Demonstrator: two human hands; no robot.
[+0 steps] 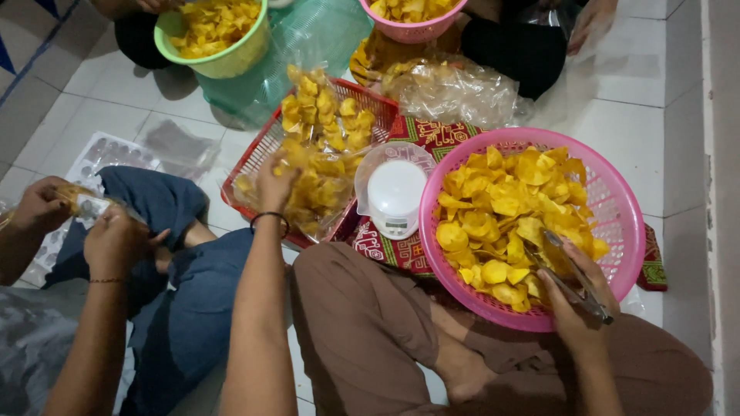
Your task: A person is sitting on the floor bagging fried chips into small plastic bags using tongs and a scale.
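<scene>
My left hand [274, 185], with a black band on the wrist, grips a clear bag of yellow chips [316, 192] lying in the red basket [258, 150]. Another filled bag [324, 108] leans behind it in the same basket. My right hand [574, 296] holds metal tongs [566, 266] at the near right rim of the round pink basket [628, 223], which is heaped with loose yellow chips [509, 216]. A small white kitchen scale [395, 196] with a clear bowl on it stands between the two baskets, on a red patterned mat [432, 135].
A person in blue jeans sits at my left, both hands [77, 223] on a small packet. Further back are a green bowl [223, 58] and a pink bowl [412, 31] of chips, clear bags [455, 88], and people sitting. A wall runs along the right.
</scene>
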